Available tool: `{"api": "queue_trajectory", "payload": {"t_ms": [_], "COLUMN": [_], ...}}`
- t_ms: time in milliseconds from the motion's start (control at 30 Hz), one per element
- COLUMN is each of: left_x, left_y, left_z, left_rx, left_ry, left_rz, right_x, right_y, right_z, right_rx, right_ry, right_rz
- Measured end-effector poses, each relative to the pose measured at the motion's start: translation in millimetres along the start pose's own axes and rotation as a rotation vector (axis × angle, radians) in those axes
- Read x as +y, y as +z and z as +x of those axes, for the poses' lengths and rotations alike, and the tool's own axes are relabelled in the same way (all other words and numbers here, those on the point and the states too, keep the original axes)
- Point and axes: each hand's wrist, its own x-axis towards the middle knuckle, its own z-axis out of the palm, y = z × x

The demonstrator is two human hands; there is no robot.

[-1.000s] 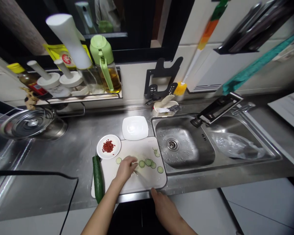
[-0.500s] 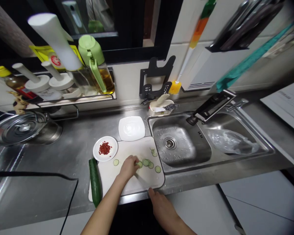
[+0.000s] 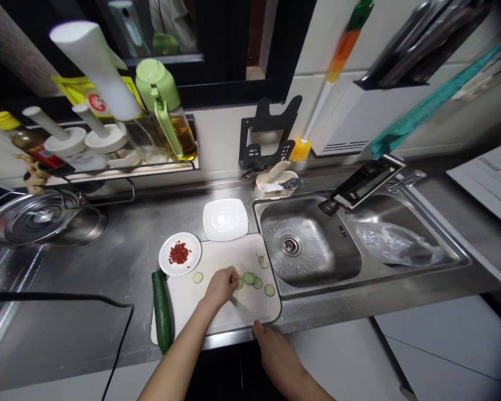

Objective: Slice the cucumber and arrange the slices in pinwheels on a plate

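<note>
My left hand (image 3: pixel 221 288) reaches over the white cutting board (image 3: pixel 217 320); its fingertips are pinched on a cucumber slice (image 3: pixel 239 283). Just right of them lie several overlapping cucumber slices (image 3: pixel 249 278), with a single one near the right edge. Thin curved slivers (image 3: pixel 261 260) lie behind these. Another slice (image 3: pixel 197 277) sits apart on the left. A dark green cucumber (image 3: pixel 162 313) rests along the board's left side. My right hand (image 3: pixel 278 353) is at the counter's front edge, fingertips toward the board's front right corner, fingers loosely extended and partly hidden; nothing shows in it.
A small white plate with chopped red pieces (image 3: pixel 179 253) overlaps the board's back left corner. Behind the board stands a white square plate (image 3: pixel 225 219). The steel sink (image 3: pixel 309 245) adjoins on the right, and a lidded pot (image 3: pixel 73 225) stands left. A black cable (image 3: pixel 121 334) crosses the left counter.
The view has shifted very slightly. My left hand stays at the same slices with only a tiny finger movement; my right hand has not visibly moved.
</note>
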Motion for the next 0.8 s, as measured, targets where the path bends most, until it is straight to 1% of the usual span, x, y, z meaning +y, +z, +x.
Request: {"api": "queue_trajectory", "payload": {"t_ms": [100, 200, 267, 333, 467, 633, 800], "left_x": [-7, -19, -27, -33, -37, -35, -37], "left_y": [-6.7, -12.8, -13.9, -12.2, -5.8, -2.7, -2.6], "left_z": [-6, -16, -23, -28, -33, -33, -32], "left_rx": [0.08, 0.208, 0.275, 0.312, 0.355, 0.376, 0.383], "left_ry": [-0.062, -0.158, -0.202, -0.226, -0.263, -0.316, -0.309], "left_rz": [-0.024, 0.016, 0.042, 0.04, 0.01, -0.02, -0.054], "right_x": [3, 7, 9, 9, 1, -20, -32], "right_y": [4, 8, 9, 7, -1, -15, -24], "right_z": [2, 4, 5, 6, 11, 19, 20], "right_rx": [0.011, 0.024, 0.029, 0.038, 0.058, 0.094, 0.08], "right_ry": [-0.007, -0.025, -0.032, -0.033, -0.026, -0.025, -0.013], "right_rz": [0.011, 0.007, 0.008, 0.015, 0.01, -0.023, -0.029]}}
